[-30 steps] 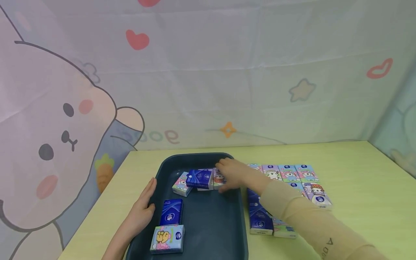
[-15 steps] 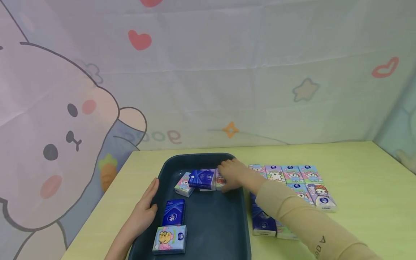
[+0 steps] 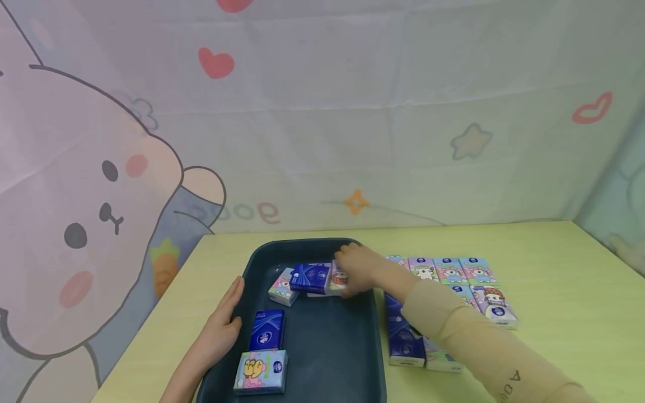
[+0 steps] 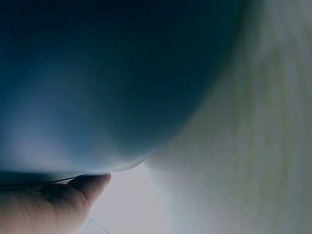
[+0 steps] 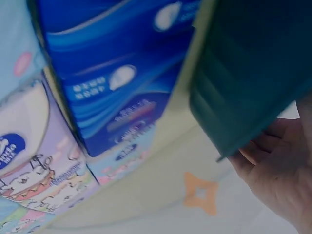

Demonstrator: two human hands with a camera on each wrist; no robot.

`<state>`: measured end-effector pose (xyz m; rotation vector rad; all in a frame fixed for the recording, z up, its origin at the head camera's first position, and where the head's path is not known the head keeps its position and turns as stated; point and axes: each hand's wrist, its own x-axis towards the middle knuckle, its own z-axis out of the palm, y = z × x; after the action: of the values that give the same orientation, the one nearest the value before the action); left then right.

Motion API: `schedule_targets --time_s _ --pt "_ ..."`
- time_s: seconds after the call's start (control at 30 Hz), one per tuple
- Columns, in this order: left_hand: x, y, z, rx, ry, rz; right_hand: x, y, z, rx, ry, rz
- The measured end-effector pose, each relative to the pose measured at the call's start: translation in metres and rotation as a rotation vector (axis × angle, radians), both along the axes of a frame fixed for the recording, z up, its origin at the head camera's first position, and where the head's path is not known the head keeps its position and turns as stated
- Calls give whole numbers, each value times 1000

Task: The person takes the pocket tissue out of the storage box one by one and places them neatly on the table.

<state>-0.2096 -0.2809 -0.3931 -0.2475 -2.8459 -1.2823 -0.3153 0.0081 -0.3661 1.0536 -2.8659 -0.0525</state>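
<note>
Here, the right hand (image 3: 360, 270) is pinching a pack (image 3: 338, 279), probably light, soft, best held by its ends; the straight-fingered left hand (image 3: 220, 323) is touching the tray (image 3: 330, 347).

Cartoon packet (image 3: 339, 278) under right hand (image 3: 360, 271): nudged slightly left since half a second ago.
Pale packet (image 3: 319, 295) adjoining: right edge now overlapped, earlier alongside.
</note>
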Motion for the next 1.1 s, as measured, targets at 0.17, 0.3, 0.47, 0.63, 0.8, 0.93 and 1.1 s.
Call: schedule_targets --time_s 0.17,0.3,0.47,0.63,0.8,0.93,1.1 --pt "-1 -1 0 -4 -5 1 7 3 9 -81 -44 19" --pt "-1 -2 1 -7 -7 4 14 6 15 -143 -61 15" --pt "0 -2 1 1 -5 5 24 15 25 -206 -50 25" --pt "-1 1 1 2 5 4 37 33 35 -290 -65 11" --pt "-2 3 1 -4 2 6 54 55 41 -378 -117 -8" --pt "-2 2 1 -8 -3 9 68 73 40 -389 -114 -5" --pt "-1 2 0 -3 -10 14 87 99 34 -385 -97 31"
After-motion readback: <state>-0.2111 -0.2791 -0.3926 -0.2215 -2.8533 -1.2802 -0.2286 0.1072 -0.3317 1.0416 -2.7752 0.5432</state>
